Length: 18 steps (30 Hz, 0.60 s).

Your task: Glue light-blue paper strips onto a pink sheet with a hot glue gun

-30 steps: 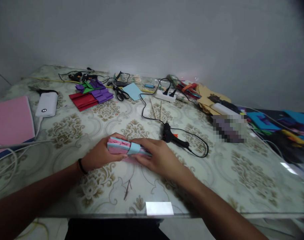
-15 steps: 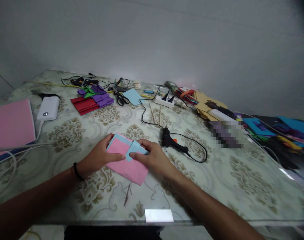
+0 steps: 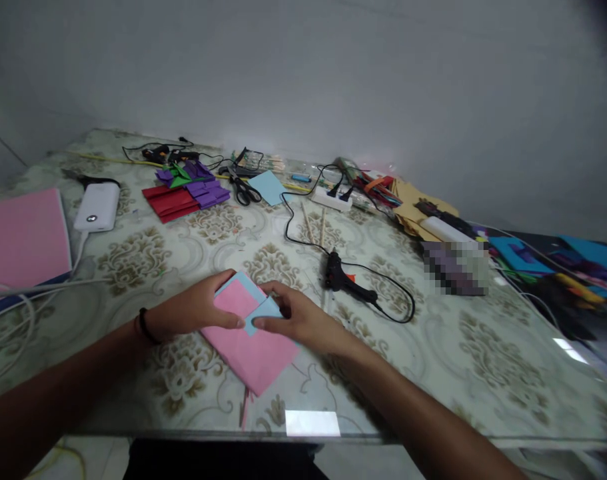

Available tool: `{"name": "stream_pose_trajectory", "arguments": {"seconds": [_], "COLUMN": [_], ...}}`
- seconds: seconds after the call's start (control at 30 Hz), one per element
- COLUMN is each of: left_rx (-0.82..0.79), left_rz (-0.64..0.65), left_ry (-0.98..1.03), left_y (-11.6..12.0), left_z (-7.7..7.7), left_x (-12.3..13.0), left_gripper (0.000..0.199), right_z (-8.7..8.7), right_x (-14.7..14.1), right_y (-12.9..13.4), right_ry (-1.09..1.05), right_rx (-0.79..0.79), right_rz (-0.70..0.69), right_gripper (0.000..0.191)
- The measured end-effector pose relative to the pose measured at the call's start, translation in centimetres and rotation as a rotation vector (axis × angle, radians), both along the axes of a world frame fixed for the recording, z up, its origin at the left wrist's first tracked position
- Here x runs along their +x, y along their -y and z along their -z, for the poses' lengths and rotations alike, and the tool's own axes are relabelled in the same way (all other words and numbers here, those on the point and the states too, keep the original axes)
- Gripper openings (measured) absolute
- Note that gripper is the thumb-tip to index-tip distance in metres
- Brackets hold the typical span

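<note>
A folded pink paper piece [image 3: 256, 357] with light blue parts lies tilted between both hands, near the table's front. My left hand [image 3: 203, 308] grips its upper left side, thumb on top of the pink square and fingers behind. On the right side, my right hand [image 3: 300, 319] pinches the light blue band [image 3: 268, 309] with its thumb in front and fingers behind. The two thumb tips are close together but apart. Under the paper's lower corner, thin pink strips [image 3: 247, 400] show on the table.
A black glue gun [image 3: 350, 283] lies right of the hands with its cable looped. Behind are scissors [image 3: 243, 190], red folded paper [image 3: 170, 203], a light blue sheet [image 3: 269, 187] and a white power strip [image 3: 332, 199]. A power bank [image 3: 98, 208] and pink sheets [image 3: 23, 240] are left.
The pink paper has turned, its lower corner now nearer the table's front edge. My right hand has shifted slightly left and down with the blue band. The camera view has moved a little.
</note>
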<state>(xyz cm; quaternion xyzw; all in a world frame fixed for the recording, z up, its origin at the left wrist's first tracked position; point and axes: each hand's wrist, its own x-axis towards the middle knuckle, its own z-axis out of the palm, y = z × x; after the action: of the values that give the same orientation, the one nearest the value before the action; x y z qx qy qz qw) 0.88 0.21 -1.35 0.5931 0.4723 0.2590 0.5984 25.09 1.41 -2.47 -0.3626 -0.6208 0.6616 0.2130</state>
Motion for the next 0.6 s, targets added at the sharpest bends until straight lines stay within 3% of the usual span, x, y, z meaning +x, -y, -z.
{"name": "stream_pose_trajectory", "arguments": {"seconds": [0.23, 0.6], "left_rx": [0.020, -0.011], "left_rz": [-0.137, -0.101], "left_ry": [-0.009, 0.032], "left_y": [-0.3, 0.2], "left_z": [-0.2, 0.0], "left_x": [-0.3, 0.2], "left_gripper": [0.050, 0.043], "right_z": [-0.5, 0.9], "right_x": [0.0, -0.2], "right_y": [0.0, -0.4], "right_ry": [0.013, -0.054], "right_rx": [0.344, 0.218], "right_rz": [0.237, 0.253], "right_gripper": [0.029, 0.031]}}
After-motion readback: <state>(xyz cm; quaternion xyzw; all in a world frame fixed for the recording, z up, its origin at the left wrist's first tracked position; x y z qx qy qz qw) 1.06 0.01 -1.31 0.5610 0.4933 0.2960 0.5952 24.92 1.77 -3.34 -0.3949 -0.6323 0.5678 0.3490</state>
